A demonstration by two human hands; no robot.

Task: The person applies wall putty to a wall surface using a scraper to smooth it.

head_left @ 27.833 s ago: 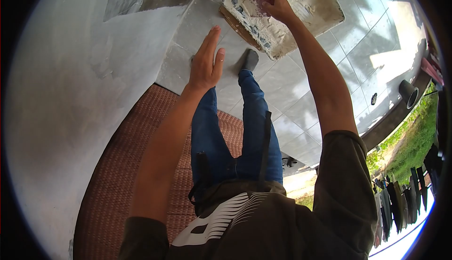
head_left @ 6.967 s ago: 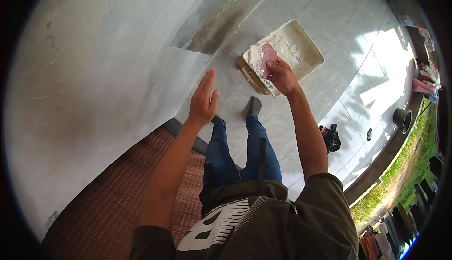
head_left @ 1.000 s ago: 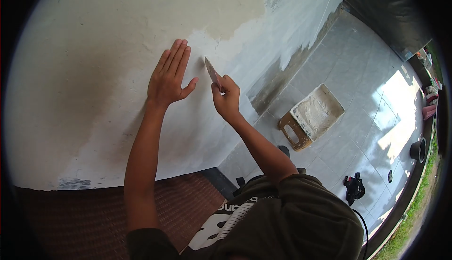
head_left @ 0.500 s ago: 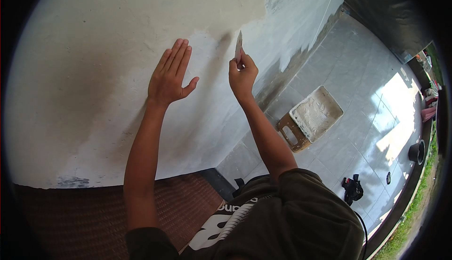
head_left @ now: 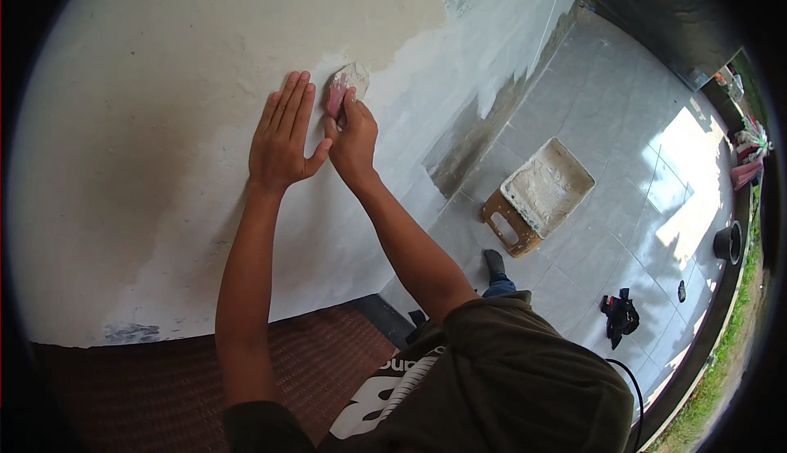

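Note:
My left hand [head_left: 281, 141] lies flat on the wall [head_left: 164, 232], fingers stretched upward and thumb out to the side, holding nothing. Just right of it, my right hand [head_left: 354, 145] grips a putty knife [head_left: 354, 78] with a pinkish part near my fingers. The knife's broad pale blade, smeared with whitish paste, is turned face-on to me and appears to lie against the wall. Around both hands the wall changes from a beige, smooth area above to whiter, patchy coating below.
On the grey tiled floor, a tray [head_left: 577, 160] of white paste rests on a tan stool [head_left: 498, 209]. My foot [head_left: 494, 263] stands nearby. Farther right are a black object [head_left: 620, 318] and a dark bucket [head_left: 727, 242]. A brown woven surface [head_left: 328, 359] lies below the wall.
My right hand has moved left and closer to my left hand, and the putty knife has turned from edge-on to face-on. My left hand stays flat on the wall. A foot has come into view.

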